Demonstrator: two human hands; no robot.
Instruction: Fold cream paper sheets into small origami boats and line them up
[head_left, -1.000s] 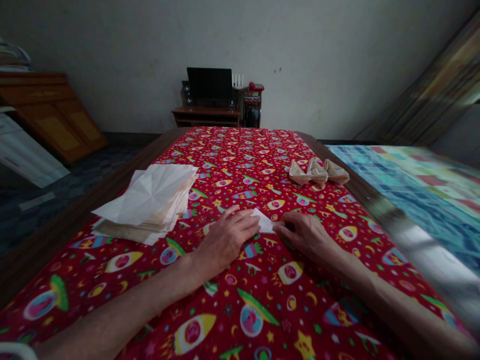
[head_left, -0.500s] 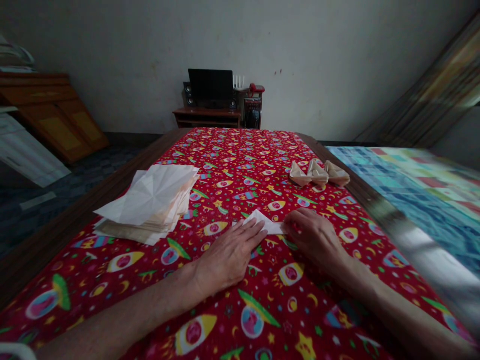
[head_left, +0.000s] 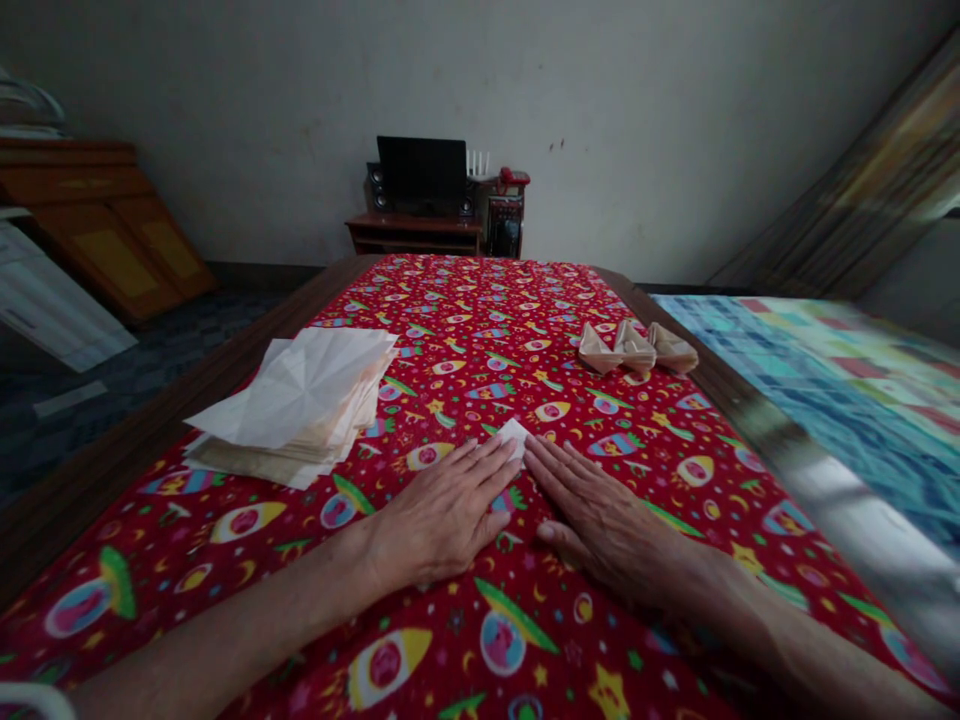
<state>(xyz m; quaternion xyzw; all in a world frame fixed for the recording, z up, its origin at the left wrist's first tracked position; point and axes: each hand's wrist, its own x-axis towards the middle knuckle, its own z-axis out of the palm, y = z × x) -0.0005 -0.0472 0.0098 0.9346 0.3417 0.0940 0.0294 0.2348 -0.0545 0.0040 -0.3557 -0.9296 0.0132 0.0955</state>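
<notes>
A small folded piece of white paper (head_left: 514, 436) lies on the red patterned tablecloth (head_left: 480, 400), mostly covered by my fingers. My left hand (head_left: 448, 510) rests flat with its fingertips on the paper's left side. From the right, my right hand (head_left: 592, 505) lies flat too, fingers stretched out and the tips on the paper's right edge, thumb apart. To the left is a stack of creased paper sheets (head_left: 307, 385), loosely piled. Several folded paper shapes (head_left: 637, 348) with pointed tips stand in a row at the right.
The cloth covers a dark wooden table (head_left: 300, 300). Beyond it, a monitor (head_left: 422, 175) with speakers stands on a small desk (head_left: 412, 235) against the wall. A bed with a coloured cover (head_left: 810, 370) is on the right, a wooden cabinet (head_left: 112, 230) on the left.
My right hand has opened from a curled grip at the paper's right end and now lies flat over that side. Less of the paper shows. My left hand has stayed nearly in place.
</notes>
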